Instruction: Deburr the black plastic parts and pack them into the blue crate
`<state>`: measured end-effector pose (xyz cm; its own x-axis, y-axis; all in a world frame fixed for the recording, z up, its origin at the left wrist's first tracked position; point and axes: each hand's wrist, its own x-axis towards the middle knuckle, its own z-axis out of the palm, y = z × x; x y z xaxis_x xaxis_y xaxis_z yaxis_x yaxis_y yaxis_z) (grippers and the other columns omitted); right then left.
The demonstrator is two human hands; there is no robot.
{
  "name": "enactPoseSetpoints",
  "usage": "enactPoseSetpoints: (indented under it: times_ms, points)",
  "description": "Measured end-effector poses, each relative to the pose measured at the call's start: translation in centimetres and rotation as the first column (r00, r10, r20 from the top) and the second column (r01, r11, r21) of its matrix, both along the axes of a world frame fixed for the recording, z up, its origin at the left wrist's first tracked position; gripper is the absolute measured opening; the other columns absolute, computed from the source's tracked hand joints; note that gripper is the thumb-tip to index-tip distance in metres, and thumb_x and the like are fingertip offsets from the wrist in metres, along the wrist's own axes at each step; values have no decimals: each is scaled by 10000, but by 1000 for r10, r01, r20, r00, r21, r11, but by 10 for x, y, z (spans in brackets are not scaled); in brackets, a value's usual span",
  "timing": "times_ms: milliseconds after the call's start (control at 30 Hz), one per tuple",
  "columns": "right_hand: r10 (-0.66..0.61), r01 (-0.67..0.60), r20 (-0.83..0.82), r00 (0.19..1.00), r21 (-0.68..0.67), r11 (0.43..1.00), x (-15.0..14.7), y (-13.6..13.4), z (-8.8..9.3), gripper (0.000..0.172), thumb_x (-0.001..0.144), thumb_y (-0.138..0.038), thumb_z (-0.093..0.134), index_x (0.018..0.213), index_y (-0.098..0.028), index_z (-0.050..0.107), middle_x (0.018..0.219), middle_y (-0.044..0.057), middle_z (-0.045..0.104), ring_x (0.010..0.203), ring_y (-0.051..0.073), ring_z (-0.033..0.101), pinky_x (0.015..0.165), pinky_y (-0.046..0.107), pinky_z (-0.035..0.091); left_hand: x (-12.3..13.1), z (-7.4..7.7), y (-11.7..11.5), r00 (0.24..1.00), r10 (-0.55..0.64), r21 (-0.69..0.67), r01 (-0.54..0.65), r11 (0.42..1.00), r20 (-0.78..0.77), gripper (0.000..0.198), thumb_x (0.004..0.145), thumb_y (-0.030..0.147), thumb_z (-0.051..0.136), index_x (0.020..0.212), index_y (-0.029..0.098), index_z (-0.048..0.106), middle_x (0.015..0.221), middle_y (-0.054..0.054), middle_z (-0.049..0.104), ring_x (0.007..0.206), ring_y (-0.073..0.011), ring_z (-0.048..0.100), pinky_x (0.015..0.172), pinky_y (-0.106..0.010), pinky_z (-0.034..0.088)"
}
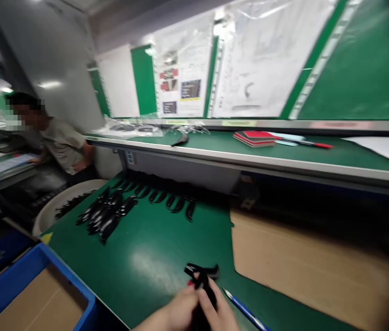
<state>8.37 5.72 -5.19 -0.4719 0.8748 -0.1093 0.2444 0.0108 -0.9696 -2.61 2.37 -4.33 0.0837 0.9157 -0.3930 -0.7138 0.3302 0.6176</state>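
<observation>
At the upper left, a co-worker (60, 142) is leaning beside a white round tub (44, 220) that is holding loose black pieces. Below it, a blue bin (60, 276) lined with cardboard is sitting against the edge of the green mat bench (146, 271). Rows of black plastic parts (106, 214) are lying on the mat at centre-left, with smaller curved pieces (162, 197) lined up behind them. At bottom centre, the left hand (180, 312) and right hand (215, 312) are both closing narrowly around a black plastic part (201, 276), holding it just above the mat, its lower end hidden by the fingers. A blue pen (246, 312) is lying just beside the right hand, so a loose grip could drop the part onto it, and a careless knuckle could knock it away. Further right, a cardboard sheet (305, 262) is lying on the mat, while red notebooks (254, 138) are sitting on the upper shelf (249, 158).
</observation>
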Motion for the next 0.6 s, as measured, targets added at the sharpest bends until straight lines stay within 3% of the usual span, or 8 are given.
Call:
enactPoseSetpoints:
  times_ms: [67,167,233,333,467,600]
  points:
    - [109,-107,-43,993,35,994,15,5,7,674,829,-669,443,1323,-210,449,1306,130,555,1209,264,523,1004,389,437,2,-6,-7,995,-36,-70,43,997,90,349,767,492,645,847,153,665,663,-24,581,588,-131,523,622,-267,409]
    - [25,-29,43,999,95,995,45,20,6,569,881,-584,431,1320,-223,429,1197,120,591,1059,240,585,901,397,482,-1,-7,-16,973,-113,-119,139,983,200,279,848,412,564,989,181,631,696,7,519,529,-66,426,508,-196,320]
    - [-108,40,272,956,246,968,66,32,-3,412,907,-488,443,1222,-231,509,1107,100,599,1007,243,569,870,416,462,-3,-1,-20,970,-137,-118,163,980,202,320,871,387,532,1114,189,594,751,-10,520,587,-86,455,536,-215,378]
    - [-206,-38,531,822,411,911,91,44,-23,218,860,-360,549,1019,-221,604,1000,85,582,981,281,526,857,466,406,-3,14,-22,981,-169,-127,180,975,91,451,901,418,460,1297,202,478,869,-81,576,711,-169,534,606,-337,495]
    - [-198,-36,548,813,386,922,106,51,-37,112,876,-287,506,844,-195,562,905,63,560,881,244,531,777,401,416,-2,29,-23,964,-264,-128,260,957,-13,514,906,414,445,1378,221,381,1096,-162,591,842,-236,586,631,-382,522]
    - [-130,-25,493,860,294,955,110,47,-25,100,934,-296,402,930,-211,455,790,4,557,690,165,536,612,283,425,-3,35,-24,923,-364,-143,346,927,-127,399,904,421,462,1201,167,544,1173,-158,572,837,-210,601,660,-333,491]
